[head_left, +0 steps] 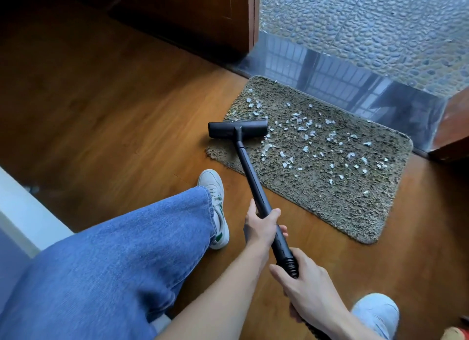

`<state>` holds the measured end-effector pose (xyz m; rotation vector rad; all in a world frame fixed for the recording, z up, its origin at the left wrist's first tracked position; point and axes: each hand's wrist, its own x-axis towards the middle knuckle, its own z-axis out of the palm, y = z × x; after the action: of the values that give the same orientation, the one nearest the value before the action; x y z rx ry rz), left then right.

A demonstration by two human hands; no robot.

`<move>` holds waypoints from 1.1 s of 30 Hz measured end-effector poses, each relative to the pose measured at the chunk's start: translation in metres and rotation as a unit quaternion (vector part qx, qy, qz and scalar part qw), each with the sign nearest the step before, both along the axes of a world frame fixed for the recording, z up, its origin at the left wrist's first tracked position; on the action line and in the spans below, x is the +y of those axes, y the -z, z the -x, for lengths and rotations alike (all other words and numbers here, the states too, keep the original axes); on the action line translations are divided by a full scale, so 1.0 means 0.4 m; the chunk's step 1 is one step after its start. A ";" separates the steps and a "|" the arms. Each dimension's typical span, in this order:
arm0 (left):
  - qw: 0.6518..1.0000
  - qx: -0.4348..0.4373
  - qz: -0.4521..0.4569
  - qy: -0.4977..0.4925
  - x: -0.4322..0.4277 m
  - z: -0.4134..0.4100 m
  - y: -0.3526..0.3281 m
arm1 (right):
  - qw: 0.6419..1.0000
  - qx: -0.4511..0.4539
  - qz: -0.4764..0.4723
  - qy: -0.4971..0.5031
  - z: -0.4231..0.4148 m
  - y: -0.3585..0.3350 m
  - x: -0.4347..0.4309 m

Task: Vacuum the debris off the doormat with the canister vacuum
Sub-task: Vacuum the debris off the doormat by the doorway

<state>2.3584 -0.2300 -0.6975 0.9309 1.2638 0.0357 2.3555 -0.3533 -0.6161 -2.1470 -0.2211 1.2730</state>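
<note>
At the middle right of the frame, the doormat (342, 212) lies on the wooden floor (114, 111) by the doorway, strewn with pale scraps (304, 129) (thickest across its upper half). The black vacuum head (238, 129) sits across the mat's left edge. Lower down, the left hand (261, 228) grips the wand (250, 172), and the right hand (304, 286) is closed around the ribbed hose end (290, 263).

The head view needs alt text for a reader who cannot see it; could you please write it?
A person grips a black vacuum wand with both hands, left hand ahead of right hand, its floor head resting on the left end of a shaggy doormat strewn with pale debris. The doormat lies on a wooden floor.
</note>
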 end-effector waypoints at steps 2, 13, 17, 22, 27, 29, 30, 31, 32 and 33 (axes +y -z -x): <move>1.000 -0.007 0.017 -0.007 -0.043 0.009 0.005 | 1.000 -0.001 0.004 -0.005 0.001 0.000 -0.046; 1.000 -0.008 0.013 0.012 -0.112 -0.012 0.024 | 1.000 0.001 0.013 -0.014 -0.025 0.015 -0.122; 1.000 -0.015 0.008 0.026 -0.053 -0.049 0.026 | 1.000 0.018 0.004 -0.003 -0.061 0.019 -0.067; 0.999 -0.016 -0.004 0.036 0.040 -0.116 0.035 | 1.000 0.007 -0.008 0.012 -0.113 0.036 0.027; 0.998 -0.028 -0.019 0.048 0.130 -0.179 0.049 | 0.999 -0.002 -0.018 0.035 -0.156 0.048 0.119; 0.998 -0.031 -0.020 0.048 0.160 -0.201 0.054 | 0.999 -0.004 -0.019 0.042 -0.176 0.051 0.149; 0.998 -0.033 -0.019 0.050 0.173 -0.211 0.056 | 0.999 -0.007 -0.020 0.044 -0.186 0.054 0.161; 0.998 -0.035 -0.018 0.052 0.184 -0.221 0.057 | 0.999 -0.007 -0.021 0.048 -0.195 0.055 0.173; 0.998 -0.038 -0.018 0.053 0.195 -0.230 0.055 | 0.998 -0.007 -0.021 0.053 -0.203 0.056 0.185; 0.998 -0.040 -0.019 0.055 0.204 -0.240 0.053 | 0.998 -0.006 -0.024 0.057 -0.209 0.057 0.196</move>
<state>2.4542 -0.1483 -0.7187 1.0204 1.1402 0.0099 2.4392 -0.2751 -0.6388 -2.0971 -0.1302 1.1780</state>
